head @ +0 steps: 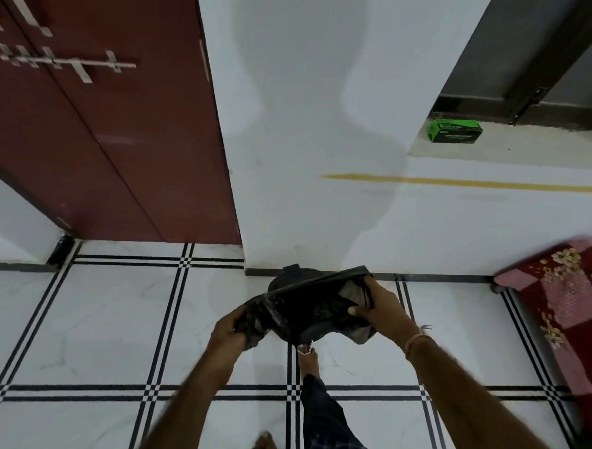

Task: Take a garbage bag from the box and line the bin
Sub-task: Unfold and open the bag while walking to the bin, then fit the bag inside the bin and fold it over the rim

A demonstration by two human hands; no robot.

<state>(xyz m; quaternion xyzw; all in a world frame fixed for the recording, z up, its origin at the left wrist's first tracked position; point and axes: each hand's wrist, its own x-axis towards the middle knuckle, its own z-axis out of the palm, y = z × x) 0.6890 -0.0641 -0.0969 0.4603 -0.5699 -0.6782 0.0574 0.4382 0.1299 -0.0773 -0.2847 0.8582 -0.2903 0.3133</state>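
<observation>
A black garbage bag (302, 309) is stretched between both hands above the floor, its mouth pulled wide. My left hand (230, 330) grips the crumpled left edge of the bag. My right hand (378, 309) holds the right edge, thumb on the plastic. Under and behind the bag, against the white wall, a dark bin (290, 276) shows only its far rim and a small tab; the bag hides the rest. The green box (454, 131) of bags lies on a ledge at the upper right, far from both hands.
A dark red door (104, 131) with a metal latch stands at the left. A bed with a red floral cover (573, 306) juts in at the right. The floor is white tile with black lines. My bare feet (306, 357) stand just below the bag.
</observation>
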